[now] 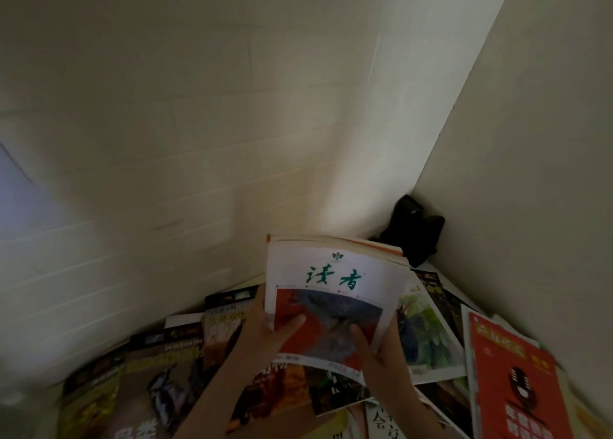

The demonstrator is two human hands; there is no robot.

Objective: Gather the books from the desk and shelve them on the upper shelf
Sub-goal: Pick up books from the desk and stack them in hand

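Both my hands hold a small stack of magazines raised above the desk; the top one has a white cover with green characters and a red-and-grey picture. My left hand grips the stack's left edge with the thumb on the cover. My right hand grips its lower right corner. Many more books lie spread on the desk below: dark nature-themed ones at the left, a green leafy cover and a red book with a microphone at the right. No shelf is in view.
A pale brick-patterned wall fills the upper view. A plain side panel rises at the right and meets the wall in a corner. A black object sits in that corner at the back of the desk.
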